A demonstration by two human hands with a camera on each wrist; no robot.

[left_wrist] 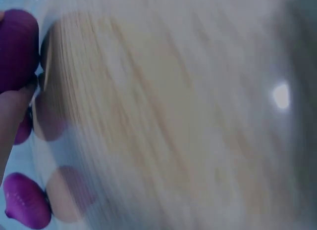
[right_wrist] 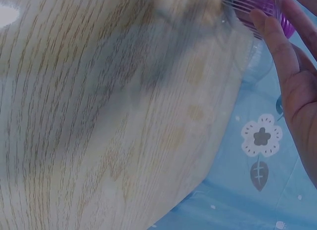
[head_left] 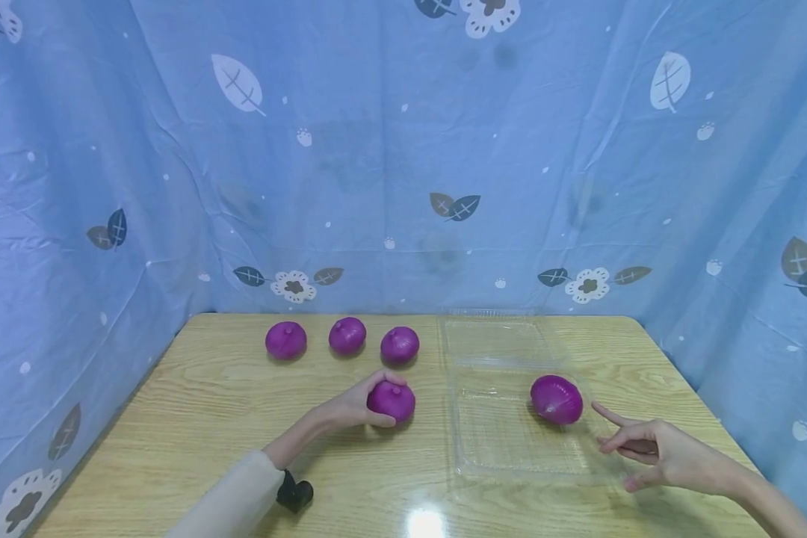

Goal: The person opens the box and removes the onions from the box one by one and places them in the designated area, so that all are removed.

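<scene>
My left hand (head_left: 351, 408) grips a purple onion (head_left: 397, 403) from its left side, thumb on the near side and fingers over the far side. In the left wrist view this onion (left_wrist: 17, 49) shows at the left edge above the thumb. A clear plastic clamshell box (head_left: 487, 441) lies with its lid spread back, and another purple onion (head_left: 556, 400) sits in its right half, tipped over. Beside the box's right wall is my right hand (head_left: 672, 454), index finger pointing toward that onion and the other fingers loosely bent, holding nothing.
Three more purple onions, a left one (head_left: 285, 341), a middle one (head_left: 347, 336) and a right one (head_left: 400, 345), stand along the back of the wooden table (head_left: 195, 418). A blue patterned curtain (head_left: 376, 164) hangs behind and on both sides.
</scene>
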